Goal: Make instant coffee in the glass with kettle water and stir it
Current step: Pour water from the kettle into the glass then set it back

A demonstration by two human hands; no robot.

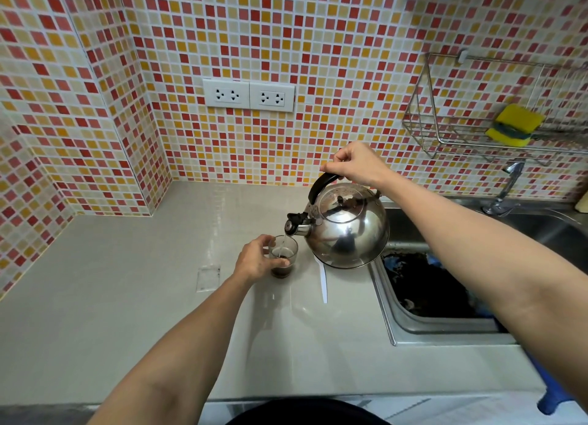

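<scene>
My right hand (356, 163) grips the kettle (346, 227) handle, pouring; my left hand (257, 259) wraps the glass (283, 259) on the counter – at the kettle's eight o'clock. Tilting further could overshoot the narrow rim – scalding my fingers.

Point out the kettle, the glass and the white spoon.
kettle (350, 230): head view, on its shiny steel body.
glass (288, 249): head view, on its clear wall near the rim.
white spoon (323, 281): head view, on its handle.

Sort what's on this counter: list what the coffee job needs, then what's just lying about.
Job:
kettle, held by right hand, pouring
glass, steadied by left hand
white spoon on the counter

Lying about:
yellow sponge in wire rack
tap
wall sockets
</scene>
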